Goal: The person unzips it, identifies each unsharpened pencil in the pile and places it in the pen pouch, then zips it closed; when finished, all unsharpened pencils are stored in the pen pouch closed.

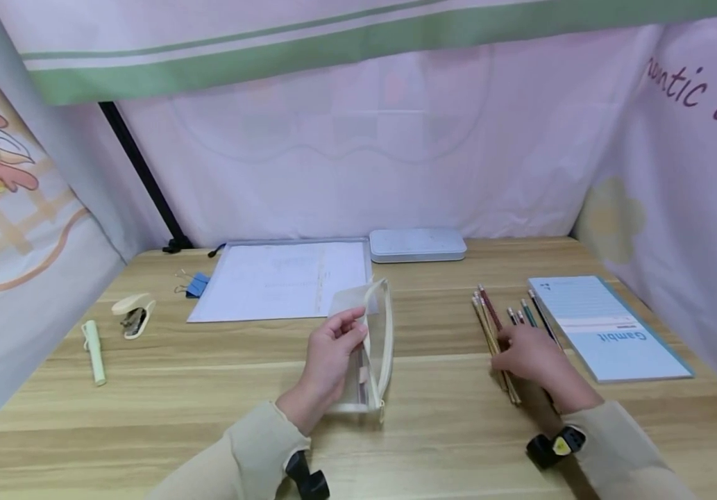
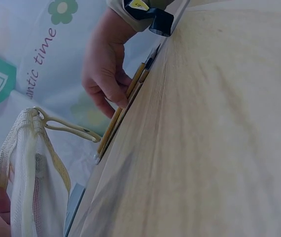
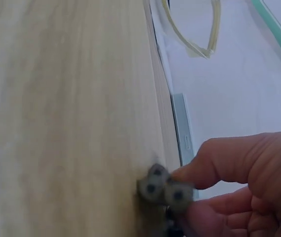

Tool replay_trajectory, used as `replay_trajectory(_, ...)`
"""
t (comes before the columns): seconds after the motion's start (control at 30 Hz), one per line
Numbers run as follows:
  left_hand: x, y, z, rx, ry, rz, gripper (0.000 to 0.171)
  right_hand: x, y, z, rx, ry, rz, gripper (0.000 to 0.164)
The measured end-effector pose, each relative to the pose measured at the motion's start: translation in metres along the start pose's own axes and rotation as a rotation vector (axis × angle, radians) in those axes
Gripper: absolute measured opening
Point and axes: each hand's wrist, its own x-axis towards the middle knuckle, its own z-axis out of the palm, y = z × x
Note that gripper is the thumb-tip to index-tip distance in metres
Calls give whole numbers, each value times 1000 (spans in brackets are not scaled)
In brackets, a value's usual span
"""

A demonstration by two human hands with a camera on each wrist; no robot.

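My left hand (image 1: 327,357) pinches the side of a translucent white zip pouch (image 1: 386,333) with its thumb and fingers. The pouch stands upright on the table, its zipper undone and its mouth gaping to the right. Over on the right, the thumb and fingers of my right hand (image 1: 534,354) pinch several wooden pencils (image 1: 491,332), some gold and some dark red. In the right wrist view, three pencil ends (image 3: 164,189) show between thumb and fingers. A few more dark pencils (image 1: 529,312) lie just beyond that hand, partly hidden by it.
A blue notepad (image 1: 611,330) lies at the right. Behind the pouch are a clipboard with white paper (image 1: 277,281) and a pale metal case (image 1: 418,246). On the left sit a blue binder clip (image 1: 198,285), a cream stapler (image 1: 135,314) and a light green pen (image 1: 94,354).
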Motion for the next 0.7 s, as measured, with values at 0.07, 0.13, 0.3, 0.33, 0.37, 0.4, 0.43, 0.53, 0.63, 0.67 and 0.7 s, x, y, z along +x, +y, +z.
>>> replay_trajectory(0.07, 0, 0, 0, 2, 0, -1, 34, 0, 5, 1, 80, -8, 9, 41)
replay_trajectory(0.13, 0, 1, 0, 3, -2, -2, 34, 0, 9, 1, 150, -12, 13, 46)
replay_trajectory(0.3, 0, 1, 1, 7, -3, -7, 34, 0, 7, 2, 292, 18, 20, 51)
replay_trajectory(0.33, 1, 1, 2, 8, -3, -8, 33, 0, 3, 3, 343, 28, 28, 51)
replay_trajectory(0.37, 1, 0, 2, 7, -3, -8, 33, 0, -2, 3, 398, 37, 23, 52)
replay_trajectory(0.4, 1, 0, 3, 6, -3, -8, 33, 0, -8, 5, 456, 47, 18, 52)
replay_trajectory(0.43, 1, 0, 4, 5, -5, -8, 33, 0, -15, 6, 515, 58, 10, 52)
replay_trajectory(0.53, -1, -2, 7, 0, -14, 1, 32, 2, -38, 14, 718, 85, -14, 52)
replay_trajectory(0.63, -2, -3, 11, 1, -20, 2, 32, 5, -62, 26, 876, 91, -30, 51)
replay_trajectory(0.67, -3, -3, 12, 1, -22, 2, 32, 6, -70, 31, 928, 84, -31, 51)
replay_trajectory(0.7, -3, -3, 13, 2, -26, 1, 32, 7, -78, 36, 962, 75, -30, 51)
